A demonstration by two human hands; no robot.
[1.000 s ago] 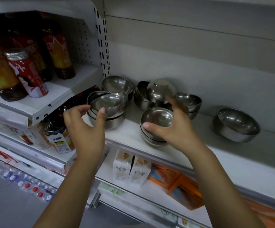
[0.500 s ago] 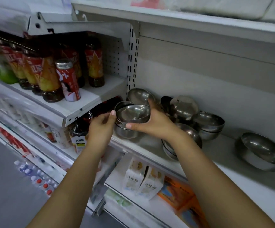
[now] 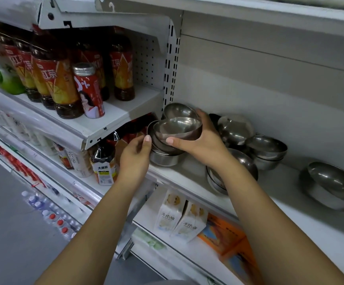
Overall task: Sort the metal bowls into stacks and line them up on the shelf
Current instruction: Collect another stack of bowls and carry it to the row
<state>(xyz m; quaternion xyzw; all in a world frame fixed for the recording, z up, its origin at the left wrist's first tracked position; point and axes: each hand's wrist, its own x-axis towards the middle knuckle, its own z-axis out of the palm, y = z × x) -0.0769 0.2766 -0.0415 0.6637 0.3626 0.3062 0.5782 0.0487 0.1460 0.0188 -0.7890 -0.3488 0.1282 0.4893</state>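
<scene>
Several metal bowls (image 3: 237,128) are still sitting loose along the shelf (image 3: 286,184), while the right hand (image 3: 204,140), having left the front stack, is clamping its fingers (image 3: 172,141) on the top bowl (image 3: 177,127) of the left stack (image 3: 162,157), the left hand (image 3: 135,155) steadying it with fingers apart.

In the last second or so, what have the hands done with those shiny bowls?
The right hand left the front middle stack, moved left and took hold of the top bowl on the left stack, now tilted in its grip. The left hand stayed at that stack's left side. The other bowls, including the lone stack on the right, did not move.
</scene>
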